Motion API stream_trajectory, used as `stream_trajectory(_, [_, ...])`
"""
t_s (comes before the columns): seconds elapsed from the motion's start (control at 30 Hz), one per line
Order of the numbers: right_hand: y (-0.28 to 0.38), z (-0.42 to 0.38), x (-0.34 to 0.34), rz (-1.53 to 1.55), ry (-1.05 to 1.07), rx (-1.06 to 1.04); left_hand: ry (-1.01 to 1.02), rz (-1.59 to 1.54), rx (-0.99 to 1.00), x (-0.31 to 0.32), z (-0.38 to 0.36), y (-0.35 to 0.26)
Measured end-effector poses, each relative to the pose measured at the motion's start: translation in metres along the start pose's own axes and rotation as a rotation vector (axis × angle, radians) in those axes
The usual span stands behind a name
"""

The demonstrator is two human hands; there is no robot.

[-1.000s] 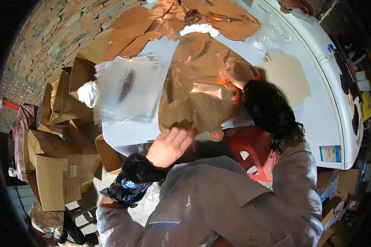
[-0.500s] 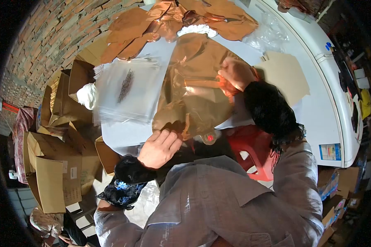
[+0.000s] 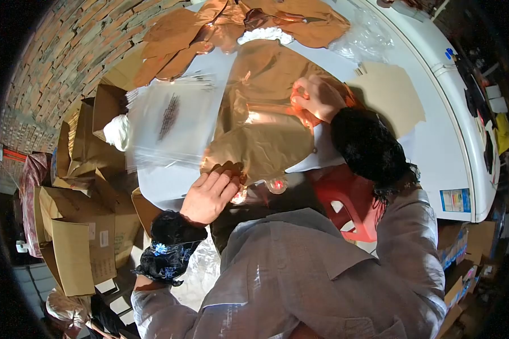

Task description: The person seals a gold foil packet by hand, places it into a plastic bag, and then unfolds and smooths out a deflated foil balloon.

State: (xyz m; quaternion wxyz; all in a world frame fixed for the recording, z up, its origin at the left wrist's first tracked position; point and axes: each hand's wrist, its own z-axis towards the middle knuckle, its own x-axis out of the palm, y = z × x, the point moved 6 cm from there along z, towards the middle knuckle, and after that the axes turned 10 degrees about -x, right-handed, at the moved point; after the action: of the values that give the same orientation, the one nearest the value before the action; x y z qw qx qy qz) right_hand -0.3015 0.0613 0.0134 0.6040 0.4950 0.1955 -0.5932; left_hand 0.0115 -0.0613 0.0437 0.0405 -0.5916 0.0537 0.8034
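Note:
A flat, uninflated copper foil balloon (image 3: 260, 135) lies across the table in front of me, with its clear tab with a red mark (image 3: 277, 184) hanging at the near edge. My left hand (image 3: 210, 195) grips the balloon's lower left edge with fingers curled over it; the thumb is hidden. On the right side, my right hand (image 3: 318, 99) is closed, pinching a fold of the foil, which creases and glows orange around the fingers. A stack of clear plastic bags (image 3: 169, 121) with dark print lies just left of the balloon.
More copper foil balloons (image 3: 322, 22) lie at the far side by white crumpled material (image 3: 266, 36). Beige card (image 3: 390, 96) and clear plastic (image 3: 367, 42) lie right on the white table (image 3: 430, 152). Cardboard boxes (image 3: 79, 231) stand left; a red stool (image 3: 348, 198) is below. Another person (image 3: 68, 308) is lower left.
Both hands have shifted slightly left and away from me with the balloon. The foil's near right edge has drawn back, and the tab has moved left.

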Motion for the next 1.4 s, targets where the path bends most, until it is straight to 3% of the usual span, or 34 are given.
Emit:
stream_trajectory(0.23, [0.005, 0.01, -0.019, 0.042, 0.081, 0.073, 0.019, -0.118, -0.016, -0.002, 0.0, -0.001])
stream_trajectory(0.37, [-0.014, 0.007, -0.032, 0.05, -0.044, 0.053, 0.086, -0.28, -0.054, -0.025, 0.013, -0.007])
stream_trajectory(0.4, [-0.014, 0.004, -0.039, 0.089, -0.095, 0.037, 0.226, -0.255, -0.126, -0.021, 0.015, -0.001])
stream_trajectory(0.5, [-0.007, 0.0, -0.057, 0.145, -0.136, 0.037, 0.092, -0.253, -0.248, -0.021, 0.052, 0.009])
stream_trajectory(0.63, [-0.007, -0.012, -0.055, 0.166, -0.17, 0.083, 0.057, -0.168, -0.133, 0.021, 0.102, 0.016])
stream_trajectory(0.77, [-0.013, -0.032, -0.053, 0.153, -0.059, 0.21, 0.057, -0.085, -0.093, 0.054, 0.119, 0.017])
stream_trajectory(0.9, [-0.007, -0.047, -0.067, 0.204, -0.09, 0.286, 0.206, -0.093, -0.103, 0.066, 0.12, 0.022])
stream_trajectory(1.4, [-0.022, -0.064, -0.067, 0.162, -0.064, 0.283, 0.198, -0.15, -0.063, 0.071, 0.127, 0.026])
